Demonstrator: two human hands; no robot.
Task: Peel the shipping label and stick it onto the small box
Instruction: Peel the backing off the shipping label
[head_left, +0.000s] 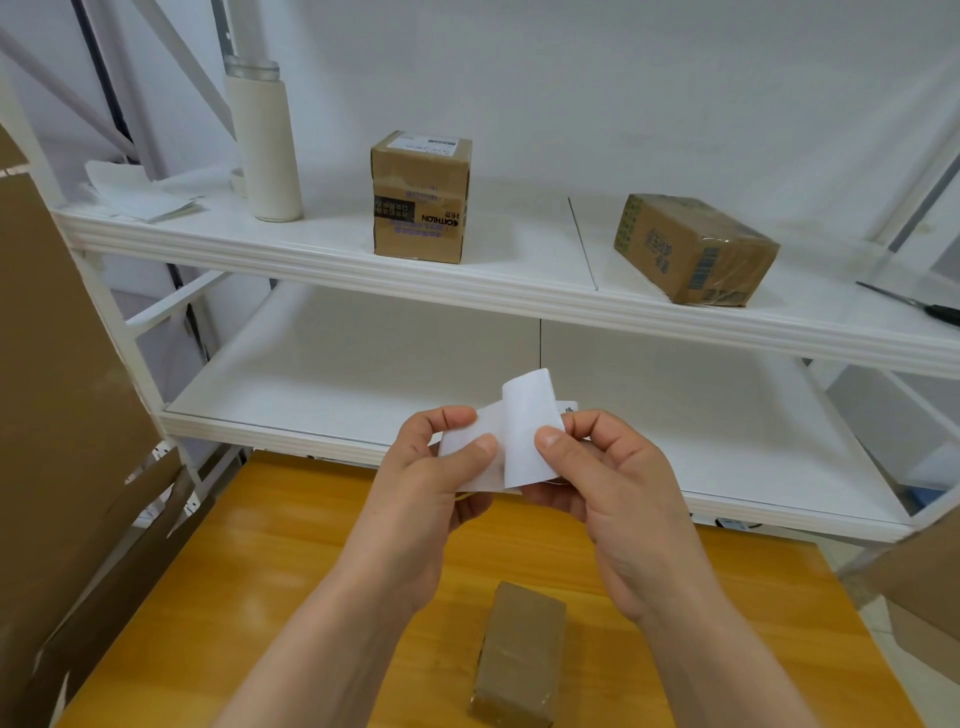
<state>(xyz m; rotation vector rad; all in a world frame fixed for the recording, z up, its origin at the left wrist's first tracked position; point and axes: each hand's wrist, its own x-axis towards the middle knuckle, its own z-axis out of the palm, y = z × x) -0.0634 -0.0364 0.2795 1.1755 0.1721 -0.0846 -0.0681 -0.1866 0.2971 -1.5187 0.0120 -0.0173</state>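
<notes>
Both hands hold a white shipping label (524, 426) up over the far edge of the orange wooden table (260, 561). My left hand (431, 478) pinches its left part between thumb and fingers. My right hand (602, 483) pinches the right part, where one layer curls up and away from the sheet behind it. A small brown box (522, 654) wrapped in clear tape lies on the table below my wrists, untouched.
A white shelf rack (519, 291) stands behind the table. Its upper shelf carries a labelled cardboard box (420, 197), a second taped box (693, 249), a white bottle (267, 145), loose papers (140, 195) and scissors (919, 306). Large cardboard (57, 415) leans at the left.
</notes>
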